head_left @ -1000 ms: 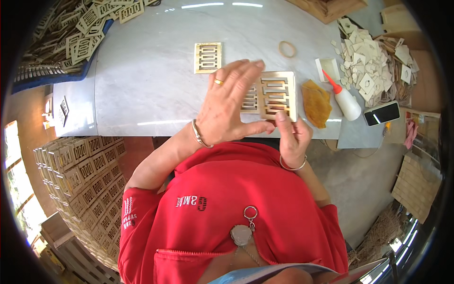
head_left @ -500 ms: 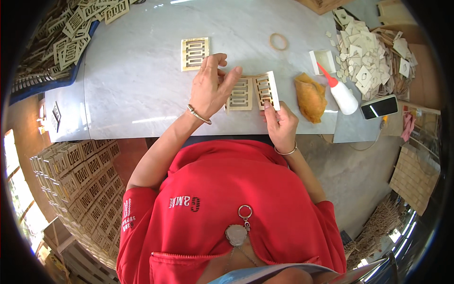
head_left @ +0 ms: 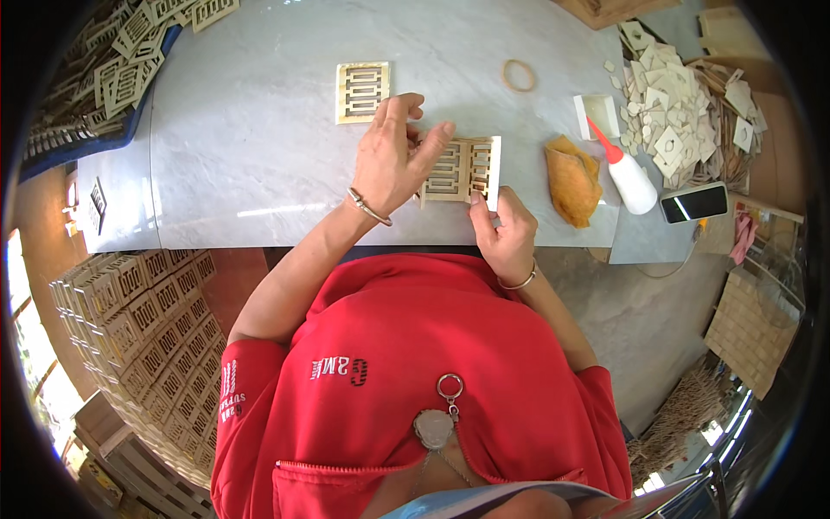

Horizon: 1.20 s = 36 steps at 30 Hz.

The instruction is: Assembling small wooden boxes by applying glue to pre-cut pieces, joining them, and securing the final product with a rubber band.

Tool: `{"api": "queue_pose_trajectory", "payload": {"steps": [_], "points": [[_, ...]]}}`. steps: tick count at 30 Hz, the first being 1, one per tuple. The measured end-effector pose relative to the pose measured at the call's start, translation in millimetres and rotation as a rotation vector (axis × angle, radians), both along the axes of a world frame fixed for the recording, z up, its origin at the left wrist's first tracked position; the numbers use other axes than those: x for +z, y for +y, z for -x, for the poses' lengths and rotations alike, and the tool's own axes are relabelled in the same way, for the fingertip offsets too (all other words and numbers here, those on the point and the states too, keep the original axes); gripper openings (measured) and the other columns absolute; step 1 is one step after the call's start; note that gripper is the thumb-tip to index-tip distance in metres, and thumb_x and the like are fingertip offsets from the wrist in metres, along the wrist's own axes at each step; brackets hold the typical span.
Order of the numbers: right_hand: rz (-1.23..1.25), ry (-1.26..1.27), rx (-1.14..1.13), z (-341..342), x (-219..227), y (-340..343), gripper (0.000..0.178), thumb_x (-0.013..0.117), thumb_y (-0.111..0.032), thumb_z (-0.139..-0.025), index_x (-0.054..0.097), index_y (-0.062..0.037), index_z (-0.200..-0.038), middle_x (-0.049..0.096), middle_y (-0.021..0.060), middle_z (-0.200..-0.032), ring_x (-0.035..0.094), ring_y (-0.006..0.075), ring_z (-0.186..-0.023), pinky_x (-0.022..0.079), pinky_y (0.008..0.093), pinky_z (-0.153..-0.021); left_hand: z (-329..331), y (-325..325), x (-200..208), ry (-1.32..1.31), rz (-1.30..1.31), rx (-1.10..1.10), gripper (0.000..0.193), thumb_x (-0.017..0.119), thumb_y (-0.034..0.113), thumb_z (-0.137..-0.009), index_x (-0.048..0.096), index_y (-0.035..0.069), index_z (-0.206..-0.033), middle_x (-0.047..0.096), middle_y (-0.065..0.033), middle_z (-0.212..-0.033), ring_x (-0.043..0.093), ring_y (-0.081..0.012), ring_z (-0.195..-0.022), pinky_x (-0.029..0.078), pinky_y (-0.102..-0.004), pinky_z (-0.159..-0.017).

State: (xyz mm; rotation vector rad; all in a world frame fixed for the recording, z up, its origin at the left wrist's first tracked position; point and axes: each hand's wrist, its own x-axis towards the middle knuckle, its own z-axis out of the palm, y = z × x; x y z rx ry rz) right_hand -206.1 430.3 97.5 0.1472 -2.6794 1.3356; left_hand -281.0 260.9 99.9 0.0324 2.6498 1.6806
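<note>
Two pale wooden cut-out panels meet side by side in front of me on the table. The left panel (head_left: 443, 173) is partly covered by my left hand (head_left: 393, 156). That hand bends around its upper left corner with curled fingers, the thumb lying along the top edge; its exact grip is partly hidden. My right hand (head_left: 508, 229) pinches the lower edge of the right panel (head_left: 481, 169), which has a white strip along its outer side. Just beyond my left fingers, another cut-out panel (head_left: 363, 91) lies flat.
To the right are a brown folded cloth-like piece (head_left: 573, 182), a white glue bottle (head_left: 631, 183) with red nozzle, a small white tray (head_left: 608, 105) and a phone (head_left: 694, 202). Wood scraps (head_left: 661, 112) heap behind them. A rubber band (head_left: 519, 76) lies farther back. Panels fill a blue crate (head_left: 130, 130).
My right hand has shifted slightly left, straightening the tilted right panel against the left one. The gap between them has closed. My left hand keeps nearly the same pose.
</note>
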Motion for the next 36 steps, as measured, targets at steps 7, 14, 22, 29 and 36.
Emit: {"api": "queue_pose_trajectory", "payload": {"steps": [7, 14, 22, 29, 36], "points": [[-0.154, 0.116, 0.130, 6, 0, 0, 0.010, 0.063, -0.002, -0.080, 0.055, 0.0008, -0.084, 0.052, 0.0104, -0.068, 0.052, 0.0239, -0.049, 0.041, 0.0334, -0.044, 2, 0, -3, 0.055, -0.003, -0.022, 0.044, 0.069, 0.031, -0.080, 0.051, -0.001, -0.105, 0.055, -0.0139, -0.091, 0.057, -0.0198, -0.062, 0.049, -0.0328, -0.059], [-0.220, 0.111, 0.213, 10, 2, 2, 0.018, 0.065, -0.005, -0.078, 0.055, 0.0020, -0.090, 0.051, 0.0097, -0.069, 0.051, 0.0241, -0.050, 0.042, 0.0338, -0.045, 3, -2, 0, 0.066, 0.029, -0.036, 0.045, 0.069, 0.032, -0.080, 0.051, -0.001, -0.105, 0.054, -0.0147, -0.091, 0.056, -0.0208, -0.060, 0.049, -0.0331, -0.059], [-0.201, -0.122, 0.176, 4, 35, 40, 0.042, 0.069, -0.009, -0.076, 0.054, 0.0021, -0.113, 0.059, 0.0123, -0.094, 0.061, 0.0229, -0.078, 0.050, 0.0319, -0.066, 30, -54, 6, 0.289, 0.224, -0.122, 0.063, 0.073, 0.038, -0.075, 0.048, -0.001, -0.117, 0.053, -0.0173, -0.107, 0.056, -0.0301, -0.093, 0.047, -0.0377, -0.080], [-0.163, -0.102, 0.115, 14, 54, 74, 0.045, 0.070, -0.006, -0.076, 0.054, -0.0010, -0.118, 0.060, 0.0119, -0.103, 0.062, 0.0208, -0.086, 0.050, 0.0303, -0.069, 65, -99, 0, 0.388, 0.762, -0.424, 0.075, 0.076, 0.040, -0.065, 0.048, 0.007, -0.126, 0.054, -0.0123, -0.121, 0.041, -0.0338, -0.123, 0.029, -0.0466, -0.102], [0.381, -0.055, 0.207, 41, 65, 21, 0.055, 0.074, -0.015, -0.078, 0.049, 0.0013, -0.125, 0.058, 0.0126, -0.114, 0.058, 0.0207, -0.104, 0.047, 0.0332, -0.088, 33, -53, 50, -0.035, -0.169, -0.162, 0.075, 0.073, 0.045, -0.073, 0.046, -0.001, -0.126, 0.057, -0.0144, -0.119, 0.050, -0.0252, -0.115, 0.036, -0.0408, -0.098]]}}
